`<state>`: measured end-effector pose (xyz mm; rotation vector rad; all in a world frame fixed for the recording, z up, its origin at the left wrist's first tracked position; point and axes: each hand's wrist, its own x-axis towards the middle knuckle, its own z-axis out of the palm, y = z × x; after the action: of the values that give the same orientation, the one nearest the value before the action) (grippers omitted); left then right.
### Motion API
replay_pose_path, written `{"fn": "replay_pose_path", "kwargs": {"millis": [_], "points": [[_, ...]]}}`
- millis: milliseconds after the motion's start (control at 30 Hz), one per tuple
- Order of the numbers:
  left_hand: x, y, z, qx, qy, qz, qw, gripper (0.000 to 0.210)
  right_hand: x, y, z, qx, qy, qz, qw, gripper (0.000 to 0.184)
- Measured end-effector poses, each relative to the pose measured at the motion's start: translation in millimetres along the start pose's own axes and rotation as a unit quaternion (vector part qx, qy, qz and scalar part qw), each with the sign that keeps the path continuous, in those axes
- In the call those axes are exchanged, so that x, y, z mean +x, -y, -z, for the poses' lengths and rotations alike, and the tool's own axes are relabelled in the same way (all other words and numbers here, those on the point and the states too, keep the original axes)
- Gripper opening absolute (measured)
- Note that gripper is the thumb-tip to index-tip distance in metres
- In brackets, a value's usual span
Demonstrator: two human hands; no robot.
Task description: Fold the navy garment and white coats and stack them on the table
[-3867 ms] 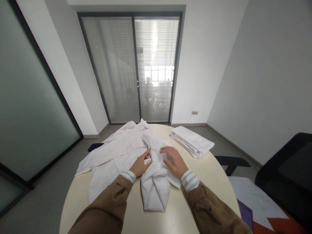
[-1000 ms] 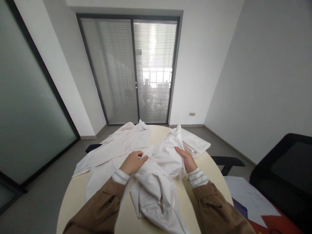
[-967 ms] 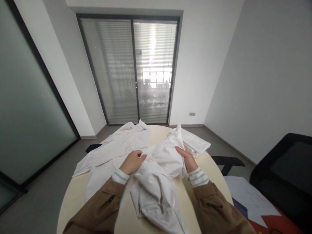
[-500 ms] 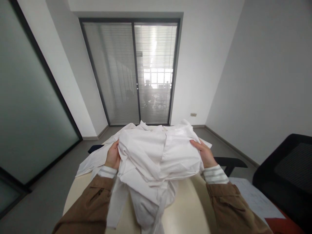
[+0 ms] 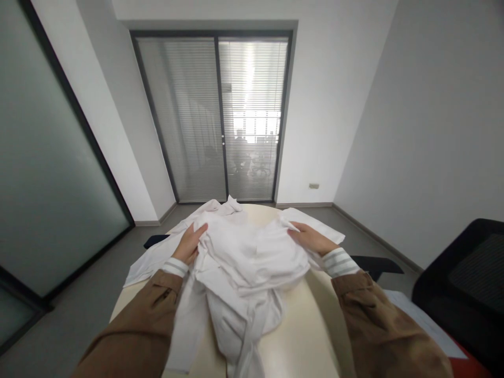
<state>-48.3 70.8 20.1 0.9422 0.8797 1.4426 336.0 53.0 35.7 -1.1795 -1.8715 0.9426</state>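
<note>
Left grip (image 5: 189,244) and right grip (image 5: 313,239) clamp the white shirt (image 5: 250,254), likely limp, sensibly by its ten- and two-o'clock edges.

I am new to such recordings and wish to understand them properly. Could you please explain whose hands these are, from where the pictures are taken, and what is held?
There is no machine: a person works with two bare hands. A camera worn on the head looks forward and down, so you see roughly what they see. The left hand and right hand hold a crumpled white garment between them. On the table, a second white garment lies at the left; a white cloth shows behind the right hand.
</note>
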Motion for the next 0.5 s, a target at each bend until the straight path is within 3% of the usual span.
{"fn": "replay_pose_path", "kwargs": {"millis": [100,200,300,400,500], "points": [[15.3,-5.1,-1.9,0.022,-0.048,-0.003,0.999,0.063,30.3,7.0,-2.0,0.006,-0.149,0.038,0.988,0.055],[19.9,4.7,6.8,0.17,-0.084,0.061,0.98,0.095,51.0,-0.6,-6.0,-0.048,-0.223,0.017,0.974,0.073],[19.6,22.5,22.3,0.327,-0.074,0.079,0.939,0.113,51.3,-11.0,-10.1,-0.145,-0.243,-0.001,0.959,0.082],[20.7,34.5,36.3,0.411,0.005,0.089,0.907,0.094,35.8,-16.5,-9.9,-0.225,-0.24,-0.044,0.943,0.081],[21.3,35.2,41.3,0.447,0.061,0.065,0.89,0.071,16.2,-22.7,-4.1,-0.277,-0.169,-0.179,0.929,0.086]]}}
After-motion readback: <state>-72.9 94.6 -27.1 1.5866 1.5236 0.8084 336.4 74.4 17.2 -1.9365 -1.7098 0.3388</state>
